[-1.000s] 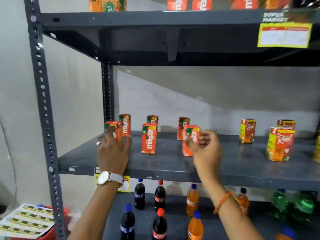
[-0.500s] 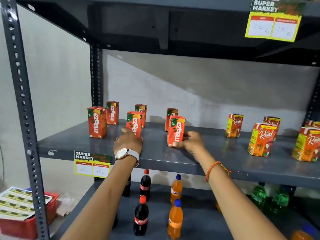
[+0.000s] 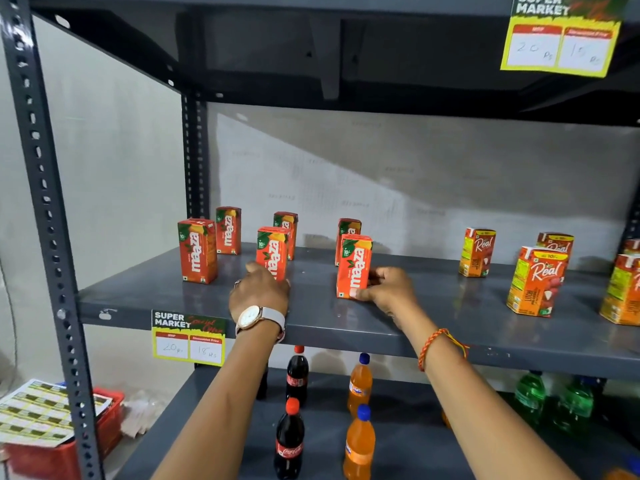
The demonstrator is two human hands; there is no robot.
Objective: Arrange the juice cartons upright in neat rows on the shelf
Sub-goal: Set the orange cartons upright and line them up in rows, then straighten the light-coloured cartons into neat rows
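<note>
Six orange Maaza juice cartons stand upright in two rows of three on the left part of the grey shelf [image 3: 433,306]. The front row holds a left carton [image 3: 197,251], a middle carton [image 3: 272,251] and a right carton [image 3: 354,265]. My left hand [image 3: 259,294], wearing a watch, is curled around the base of the middle front carton and hides its lower part. My right hand [image 3: 389,289] pinches the lower right corner of the right front carton, thumb on its face. Several Real cartons [image 3: 536,282] stand upright further right.
A dark upper shelf [image 3: 346,64] hangs close overhead with a yellow price tag [image 3: 559,46]. Cola bottles [image 3: 289,441] and orange soda bottles [image 3: 359,441] stand on the shelf below. The perforated steel upright [image 3: 45,202] is at left, with a red basket [image 3: 62,445] beside it.
My left hand left the left front carton and moved right to the middle front one. My right hand slid down to the base of the right front carton. The view tilted down.
</note>
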